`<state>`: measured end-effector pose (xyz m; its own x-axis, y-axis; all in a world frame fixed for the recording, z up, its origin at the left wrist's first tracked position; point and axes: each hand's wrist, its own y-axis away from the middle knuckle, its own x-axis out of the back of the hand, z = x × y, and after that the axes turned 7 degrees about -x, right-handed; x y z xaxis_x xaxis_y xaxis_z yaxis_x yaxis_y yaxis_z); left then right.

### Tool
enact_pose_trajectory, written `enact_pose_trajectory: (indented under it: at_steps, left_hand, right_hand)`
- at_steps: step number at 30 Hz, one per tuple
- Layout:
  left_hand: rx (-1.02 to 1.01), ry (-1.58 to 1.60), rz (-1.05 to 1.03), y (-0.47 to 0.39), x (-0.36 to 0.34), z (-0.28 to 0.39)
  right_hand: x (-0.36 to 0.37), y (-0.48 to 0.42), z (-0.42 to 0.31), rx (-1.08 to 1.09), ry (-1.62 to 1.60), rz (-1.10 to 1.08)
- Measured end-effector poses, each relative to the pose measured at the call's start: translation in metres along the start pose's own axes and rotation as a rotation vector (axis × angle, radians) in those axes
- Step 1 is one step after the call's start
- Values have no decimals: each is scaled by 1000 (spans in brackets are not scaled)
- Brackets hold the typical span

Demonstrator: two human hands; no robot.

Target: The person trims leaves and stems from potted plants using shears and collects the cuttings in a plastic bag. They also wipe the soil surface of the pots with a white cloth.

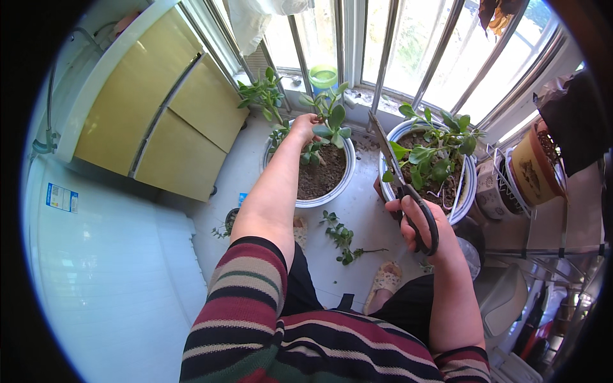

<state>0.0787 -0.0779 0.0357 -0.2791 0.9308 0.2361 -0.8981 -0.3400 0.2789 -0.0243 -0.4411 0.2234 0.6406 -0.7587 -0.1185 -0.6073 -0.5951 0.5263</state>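
My left hand point(306, 129) reaches in among the stems of a jade plant point(336, 117) in a round blue-and-white pot point(352, 167) of dark soil; leaves cover the fingers, so its grip is hidden. My right hand point(426, 225) holds black-handled scissors point(392, 158) by the loops, blades pointing up and away from me. They pass in front of the left rim of a second blue-and-white pot point(471, 191), which holds another leafy succulent point(424, 165). A cut leafy sprig point(342, 239) lies on the floor between my feet and the pots.
Metal bars point(383, 62) stand before the window, with a green-topped cup point(323, 76) on the sill. Yellow-green cabinet panels point(182, 129) are at the left. Smaller pots point(534, 167) sit on a rack at the right. A small dark pot point(232, 218) is beside my left arm.
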Motion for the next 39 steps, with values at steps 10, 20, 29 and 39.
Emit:
enact_pose_trajectory:
  at_steps: [10,20,29,39]
  left_hand:
    - [-256,-320,91,37,-39,17]
    - [-142,-356,322,36,-104,-11]
    - [-207,-502,285,61,-116,15]
    - [-107,-482,228,72,-120,27]
  right_hand:
    - [-12,-3,-6,69,6,37]
    - [-30,-17,1,128,40,13]
    - [-40,-23,6,190,55,114]
    - [-48,-31,6,178,14,146]
